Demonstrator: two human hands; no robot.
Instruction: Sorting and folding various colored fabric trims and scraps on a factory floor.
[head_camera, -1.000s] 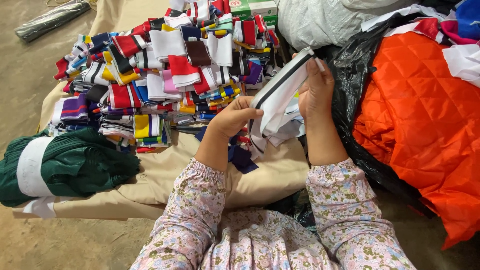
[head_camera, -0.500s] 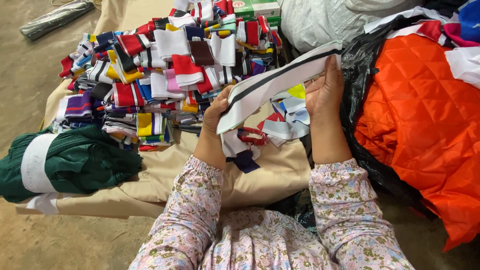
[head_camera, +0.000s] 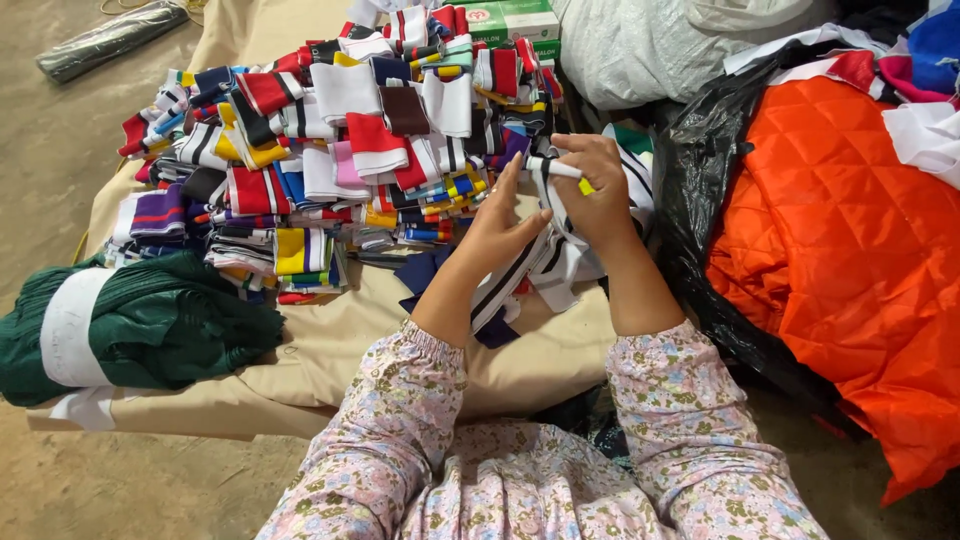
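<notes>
Beige cloth (head_camera: 330, 340) is covering a low surface on a bare floor, seen from the head camera. Both hands are gripping one black-and-white striped knit band (head_camera: 520, 270) above the cloth: the left hand (head_camera: 497, 228) is flattening it, the right hand (head_camera: 592, 190) is pinching its top end. Heaped folded bands (head_camera: 330, 150) are lying beyond, green fabric (head_camera: 150, 325) left, an orange quilt (head_camera: 850, 250) crowding the right.

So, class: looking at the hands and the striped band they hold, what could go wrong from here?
1. The striped band hangs loose below the left hand and right hand; its trailing end might snag the strips beneath.
2. The heap of folded strips lies close by; a stray elbow could topple it.
</notes>
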